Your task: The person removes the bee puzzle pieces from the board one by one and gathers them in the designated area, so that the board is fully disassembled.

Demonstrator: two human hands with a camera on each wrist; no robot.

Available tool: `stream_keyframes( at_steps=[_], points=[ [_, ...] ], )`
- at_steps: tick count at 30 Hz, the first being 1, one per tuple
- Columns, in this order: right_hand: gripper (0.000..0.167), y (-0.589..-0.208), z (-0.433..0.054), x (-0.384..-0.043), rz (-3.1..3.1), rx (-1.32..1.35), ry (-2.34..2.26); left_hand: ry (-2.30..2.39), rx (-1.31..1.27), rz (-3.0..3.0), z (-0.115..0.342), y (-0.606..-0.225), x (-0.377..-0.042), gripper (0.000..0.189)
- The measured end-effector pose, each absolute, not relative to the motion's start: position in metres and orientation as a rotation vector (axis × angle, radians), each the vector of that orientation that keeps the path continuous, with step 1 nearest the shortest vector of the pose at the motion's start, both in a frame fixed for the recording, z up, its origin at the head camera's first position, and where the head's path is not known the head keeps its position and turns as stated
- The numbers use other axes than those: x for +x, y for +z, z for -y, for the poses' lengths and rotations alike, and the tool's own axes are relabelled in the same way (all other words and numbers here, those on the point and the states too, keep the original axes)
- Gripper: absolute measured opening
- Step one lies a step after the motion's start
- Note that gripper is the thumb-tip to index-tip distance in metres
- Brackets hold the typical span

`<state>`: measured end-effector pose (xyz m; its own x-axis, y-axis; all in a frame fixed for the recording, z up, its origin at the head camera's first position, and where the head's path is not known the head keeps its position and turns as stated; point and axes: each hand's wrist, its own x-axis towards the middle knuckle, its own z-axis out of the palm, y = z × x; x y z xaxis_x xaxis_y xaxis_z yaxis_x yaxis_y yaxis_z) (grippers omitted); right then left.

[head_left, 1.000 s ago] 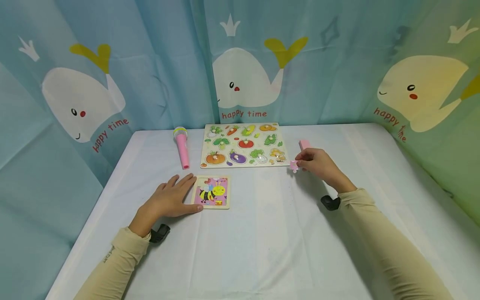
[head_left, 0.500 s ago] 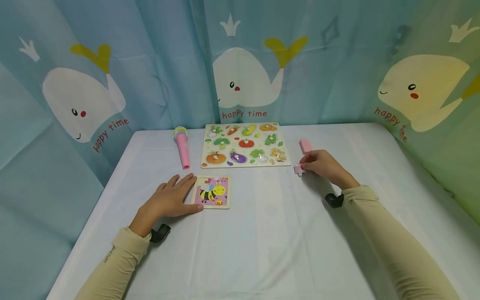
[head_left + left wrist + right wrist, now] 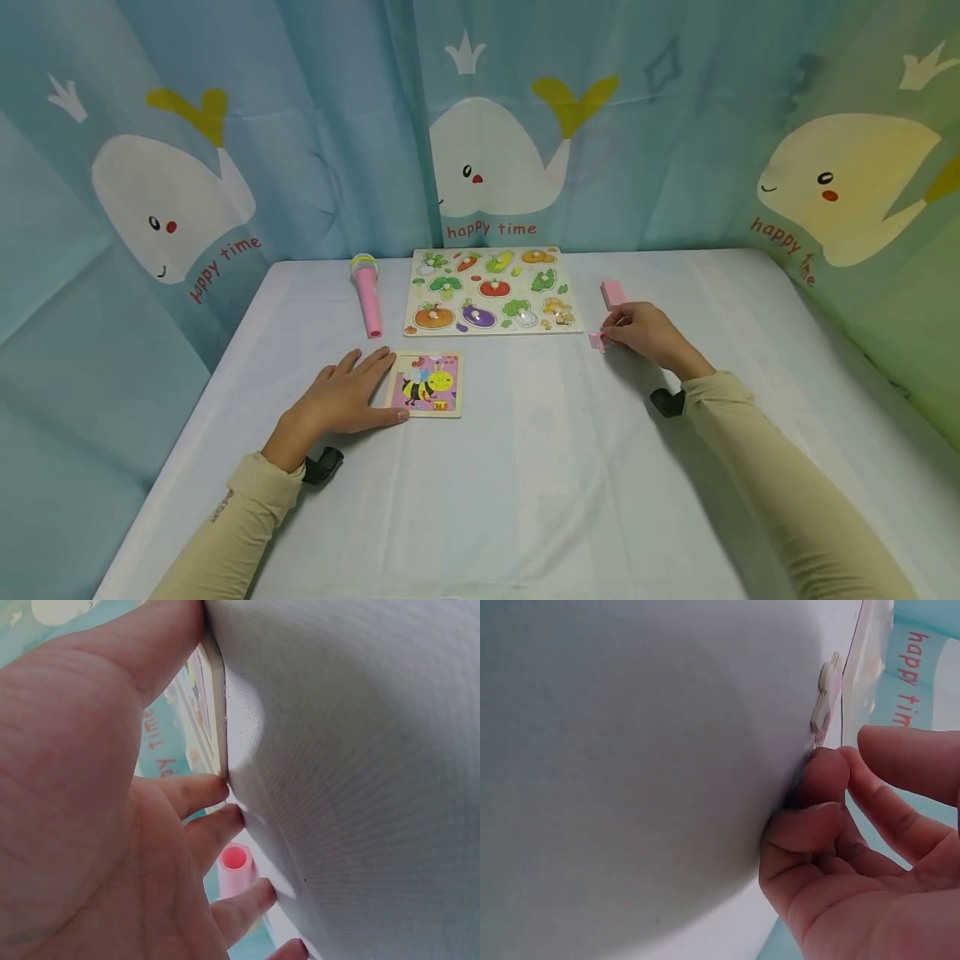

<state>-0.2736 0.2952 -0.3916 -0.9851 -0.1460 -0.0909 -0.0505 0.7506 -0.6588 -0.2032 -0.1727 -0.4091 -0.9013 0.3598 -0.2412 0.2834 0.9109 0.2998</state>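
My left hand (image 3: 341, 396) lies spread at the left side of a small square bee puzzle (image 3: 427, 383) in a light wooden frame. Its thumb and a fingertip touch the frame, and the left wrist view shows fingertips against the frame's edge (image 3: 217, 727). At the right, my right hand (image 3: 647, 332) is low over the cloth beside a small pink jigsaw piece (image 3: 597, 341). In the right wrist view the piece (image 3: 826, 697) lies beyond bent fingertips; the thumb (image 3: 911, 761) stands apart from it. Fingers hide part of the piece.
A vegetable peg puzzle board (image 3: 491, 292) lies at the back centre. A pink toy microphone (image 3: 367, 300) is left of it. A pink block (image 3: 612, 293) lies just behind my right hand. Blue whale-print curtains (image 3: 337, 125) border the white table (image 3: 487, 500).
My right hand has come slightly down and to the right with the jigsaw piece, which now lies on the cloth with the thumb apart. The left hand stays at the bee puzzle.
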Motion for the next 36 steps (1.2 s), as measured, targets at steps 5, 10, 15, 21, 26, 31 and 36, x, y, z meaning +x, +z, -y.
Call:
stream_keyframes(
  at_steps=[5, 10, 15, 21, 26, 31, 36],
  points=[
    [0.019, -0.390, -0.285, -0.271, -2.816, -0.157, -1.093, 0.375, 0.480, -2.777, 0.172, -0.408, -0.202, 0.103],
    [0.020, -0.385, -0.268, -0.269, -2.785, -0.203, -1.186, 0.380, 0.472, -2.777, 0.173, -0.408, -0.203, 0.102],
    [0.019, -0.383, -0.248, -0.270, -2.799, -0.260, -1.196, 0.378, 0.475, -2.776, 0.174, -0.410, -0.205, 0.102],
    [0.015, -0.384, -0.223, -0.271, -2.769, -0.320, -1.249, 0.376, 0.484, -2.783, 0.173, -0.410, -0.205, 0.101],
    [0.014, -0.384, -0.203, -0.273, -2.732, -0.367, -1.298, 0.374, 0.478, -2.781, 0.173, -0.409, -0.204, 0.101],
    [0.014, -0.381, -0.180, -0.272, -2.685, -0.415, -1.342, 0.369, 0.467, -2.772, 0.173, -0.407, -0.204, 0.101],
    [0.013, -0.381, -0.157, -0.271, -2.656, -0.472, -1.363, 0.358, 0.487, -2.779, 0.172, -0.406, -0.203, 0.100]
  ],
)
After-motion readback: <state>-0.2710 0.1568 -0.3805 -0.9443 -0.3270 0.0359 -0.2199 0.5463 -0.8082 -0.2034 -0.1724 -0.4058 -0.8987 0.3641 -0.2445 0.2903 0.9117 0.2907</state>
